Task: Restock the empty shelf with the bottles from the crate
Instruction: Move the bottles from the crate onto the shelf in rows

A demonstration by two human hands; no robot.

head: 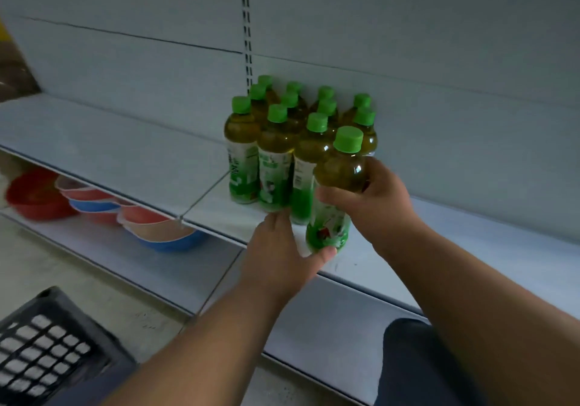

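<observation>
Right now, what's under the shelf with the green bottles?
Under the shelf sit stacked plastic bowls, red, blue and pinkish, on a lower shelf. The upper shelf and the arms cover whatever lies farther back or right.

You've only got the one view here: a wide-angle head cam looking forward and down, close in on the shelf point(150, 142) at about arm's reach. Both forearms come up from the bottom edge, and the crate point(47, 349) just clips the lower-left corner.
</observation>
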